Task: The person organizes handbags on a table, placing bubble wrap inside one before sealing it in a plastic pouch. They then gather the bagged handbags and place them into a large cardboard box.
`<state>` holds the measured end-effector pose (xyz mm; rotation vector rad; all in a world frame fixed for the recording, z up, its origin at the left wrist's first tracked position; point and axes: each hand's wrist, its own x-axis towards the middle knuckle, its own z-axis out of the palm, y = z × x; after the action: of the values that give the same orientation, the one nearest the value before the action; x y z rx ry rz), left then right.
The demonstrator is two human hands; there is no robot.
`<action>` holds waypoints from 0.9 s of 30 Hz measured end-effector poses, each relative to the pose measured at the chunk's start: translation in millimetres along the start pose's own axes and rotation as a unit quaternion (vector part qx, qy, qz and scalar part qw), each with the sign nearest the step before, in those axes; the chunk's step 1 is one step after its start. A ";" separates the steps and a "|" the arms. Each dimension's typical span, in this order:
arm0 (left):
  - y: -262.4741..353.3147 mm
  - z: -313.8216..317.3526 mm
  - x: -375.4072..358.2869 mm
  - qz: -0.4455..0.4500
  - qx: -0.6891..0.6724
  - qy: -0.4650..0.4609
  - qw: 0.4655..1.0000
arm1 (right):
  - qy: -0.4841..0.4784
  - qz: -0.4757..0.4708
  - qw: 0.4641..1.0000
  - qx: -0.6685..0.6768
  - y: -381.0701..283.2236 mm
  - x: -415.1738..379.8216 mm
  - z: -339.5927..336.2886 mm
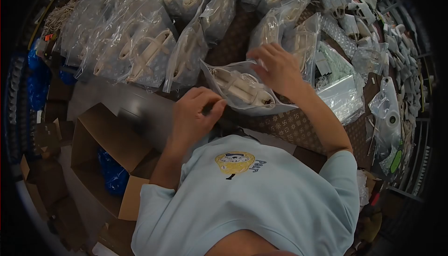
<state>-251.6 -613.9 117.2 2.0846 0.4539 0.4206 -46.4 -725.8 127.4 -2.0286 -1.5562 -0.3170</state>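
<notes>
A clear plastic bag (240, 104) with a cream-coloured bag (240, 87) inside lies at the near edge of the patterned brown table (284, 128). Its mouth gapes toward my body. My left hand (196, 111) is at the bag's left corner, fingers curled with thumb and forefinger near each other; whether it grips the plastic is unclear. Over the upper right edge of the bag is my right hand (277, 69), its fingers bent and partly spread, touching or just above the plastic. No object shows in its fingers.
Many plastic-wrapped bags (149, 55) cover the table's far left and back. Clear plastic packets (340, 93) lie at right, beside more pale pieces (403, 53). An open cardboard box (112, 134) with blue plastic (113, 174) inside stands at lower left.
</notes>
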 end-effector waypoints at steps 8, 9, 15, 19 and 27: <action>-39.5 68.3 54.4 0.096 0.328 -0.024 0.940 | -0.229 0.021 0.971 -0.061 12.5 -35.0 30.2; -41.7 71.4 55.8 0.102 0.306 -0.031 0.946 | -0.230 0.024 0.971 -0.060 13.3 -33.3 27.7; -58.1 31.2 39.0 0.203 0.119 -0.162 0.958 | -0.242 0.317 0.897 0.191 48.7 -36.3 36.3; -57.0 19.8 16.9 0.232 0.107 -0.207 0.944 | -0.059 0.003 0.997 -0.052 2.0 -38.9 24.5; -32.5 57.5 40.6 0.162 0.221 -0.249 0.929 | -0.445 -0.026 0.873 -0.197 6.1 -80.0 0.5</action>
<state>-194.6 -620.2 65.0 2.6080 -0.1176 -0.0473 -64.7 -791.5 85.1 -2.6553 -2.2110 0.3951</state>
